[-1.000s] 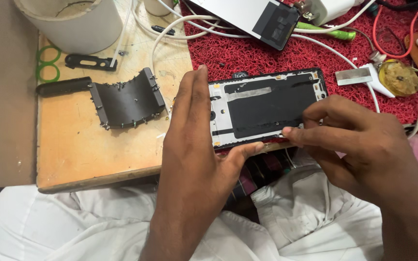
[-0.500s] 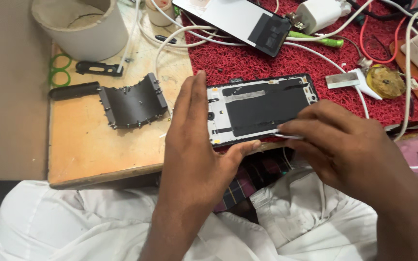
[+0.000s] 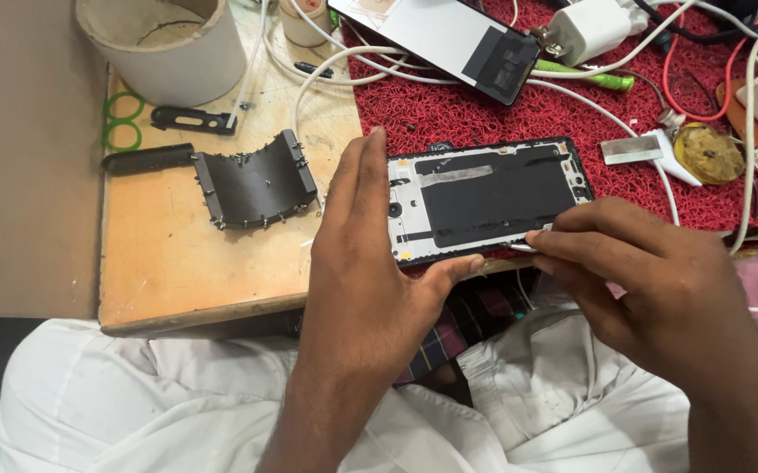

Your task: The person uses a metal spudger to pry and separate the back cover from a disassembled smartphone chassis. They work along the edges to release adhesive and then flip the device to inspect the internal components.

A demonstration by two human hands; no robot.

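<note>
Between the two hands, at the table's near edge, lies an opened phone (image 3: 488,200), its long axis running left to right. The left hand (image 3: 370,263) clasps its left end, fingers flat along the short edge, thumb under the near edge. The right hand (image 3: 651,280) pinches a thin metal tool (image 3: 524,248) against the near long edge. The phone's inside shows black shielding in a pale frame.

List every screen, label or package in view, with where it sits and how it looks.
Opened phone: on the red mat, held by the left hand, right hand at its lower edge; black rectangle, silver frame, grey tape strip.
Detached screen panel: top centre, tilted; pale grey with a black end.
No packages.
</note>
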